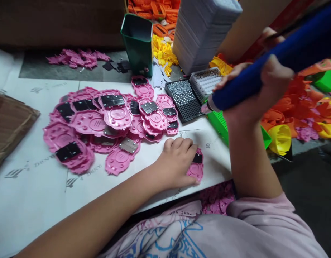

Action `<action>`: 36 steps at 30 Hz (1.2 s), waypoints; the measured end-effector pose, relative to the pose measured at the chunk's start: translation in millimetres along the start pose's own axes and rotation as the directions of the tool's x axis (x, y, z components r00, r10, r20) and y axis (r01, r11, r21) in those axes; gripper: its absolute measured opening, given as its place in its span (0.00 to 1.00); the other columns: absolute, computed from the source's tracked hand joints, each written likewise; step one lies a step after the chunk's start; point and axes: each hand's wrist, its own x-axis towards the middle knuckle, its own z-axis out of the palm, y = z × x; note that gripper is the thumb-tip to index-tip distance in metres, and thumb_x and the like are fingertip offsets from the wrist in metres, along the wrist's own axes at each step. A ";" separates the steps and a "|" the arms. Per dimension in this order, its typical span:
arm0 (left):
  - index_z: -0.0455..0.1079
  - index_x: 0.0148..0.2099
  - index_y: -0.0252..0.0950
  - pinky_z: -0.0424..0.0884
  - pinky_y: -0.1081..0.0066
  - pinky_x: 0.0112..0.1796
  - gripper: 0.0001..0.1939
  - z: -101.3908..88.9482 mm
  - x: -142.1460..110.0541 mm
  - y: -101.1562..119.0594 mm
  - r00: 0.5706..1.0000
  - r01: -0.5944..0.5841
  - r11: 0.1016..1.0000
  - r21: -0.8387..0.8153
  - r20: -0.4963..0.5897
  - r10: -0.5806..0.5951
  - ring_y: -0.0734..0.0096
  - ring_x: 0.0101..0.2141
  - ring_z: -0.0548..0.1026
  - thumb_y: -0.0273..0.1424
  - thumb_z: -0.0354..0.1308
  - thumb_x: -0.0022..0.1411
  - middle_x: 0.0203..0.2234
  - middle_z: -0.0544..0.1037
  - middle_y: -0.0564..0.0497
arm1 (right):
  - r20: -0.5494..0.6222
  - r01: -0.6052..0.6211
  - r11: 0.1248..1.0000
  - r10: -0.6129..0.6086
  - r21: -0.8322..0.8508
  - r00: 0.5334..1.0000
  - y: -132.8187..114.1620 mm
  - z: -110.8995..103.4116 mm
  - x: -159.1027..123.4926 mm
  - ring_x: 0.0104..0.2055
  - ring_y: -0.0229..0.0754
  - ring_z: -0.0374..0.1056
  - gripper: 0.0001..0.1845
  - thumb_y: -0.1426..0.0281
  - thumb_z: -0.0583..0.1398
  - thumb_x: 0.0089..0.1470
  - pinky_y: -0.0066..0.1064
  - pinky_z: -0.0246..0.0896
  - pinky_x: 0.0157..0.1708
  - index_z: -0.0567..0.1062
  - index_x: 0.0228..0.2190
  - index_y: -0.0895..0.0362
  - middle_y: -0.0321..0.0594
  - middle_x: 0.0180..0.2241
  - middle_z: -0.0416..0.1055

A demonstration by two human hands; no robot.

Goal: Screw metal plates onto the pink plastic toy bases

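The left hand (178,161) lies palm down, fingers side by side and partly bent, with the thumb at the near edge of a pink plate (196,172) and the forefinger at its far side, holding it flat near the counter's front edge. The right hand (267,86) is closed round a blue tool (244,84), perhaps a driver, whose tip (205,108) slants down to the corner of the black tray (185,102); whether it carries a screw is too small to tell. Good work here seems to call for firm, even pressure from the left hand, fingertips off the black patch (197,158), so the plate neither rocks nor turns. The slanted tool would do best entering the tray straight from above, meeting one small part squarely without jarring the rest. Beyond the tray sit white trays (204,84), with a green bin (221,129) beneath the right forearm. To the left, more plates (117,116) lie heaped on the counter (28,132), some overlapping; those nearest the left hand could slide if its wrist brushes them.
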 end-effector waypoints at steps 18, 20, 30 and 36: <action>0.62 0.56 0.31 0.54 0.53 0.47 0.40 6.1 0.1 0.6 0.999 -0.004 0.999 0.046 -0.041 0.006 0.48 0.49 0.62 0.50 0.62 0.46 0.51 0.67 0.39 | -0.011 -0.052 0.997 0.053 0.050 0.999 66.5 7.6 43.4 0.22 0.40 0.63 0.19 0.53 0.65 0.39 0.37 0.66 0.25 0.63 0.26 0.47 0.25 0.17 0.63; 0.62 0.56 0.32 0.54 0.53 0.47 0.40 6.9 0.1 0.8 0.999 -0.001 0.999 0.052 -0.046 0.003 0.49 0.49 0.62 0.50 0.62 0.46 0.50 0.67 0.39 | -0.024 -0.067 0.996 0.066 -0.052 0.998 66.3 11.1 42.4 0.21 0.40 0.59 0.22 0.47 0.63 0.36 0.39 0.64 0.26 0.62 0.26 0.46 0.26 0.17 0.62; 0.63 0.55 0.32 0.54 0.54 0.46 0.40 6.4 0.0 0.8 0.999 0.004 0.998 0.061 -0.046 -0.001 0.49 0.49 0.62 0.52 0.62 0.46 0.50 0.67 0.40 | -0.041 -0.027 0.995 0.023 -0.100 0.999 63.0 13.6 42.1 0.20 0.39 0.59 0.21 0.49 0.60 0.38 0.43 0.65 0.30 0.59 0.26 0.49 0.26 0.16 0.62; 0.62 0.56 0.32 0.54 0.54 0.46 0.40 6.7 0.6 0.6 0.999 0.004 0.998 0.061 -0.052 -0.001 0.49 0.49 0.62 0.51 0.62 0.46 0.50 0.67 0.40 | 0.019 -0.032 0.995 0.034 -0.096 0.999 71.0 9.9 49.5 0.21 0.40 0.56 0.28 0.42 0.62 0.30 0.43 0.62 0.29 0.62 0.29 0.44 0.25 0.15 0.61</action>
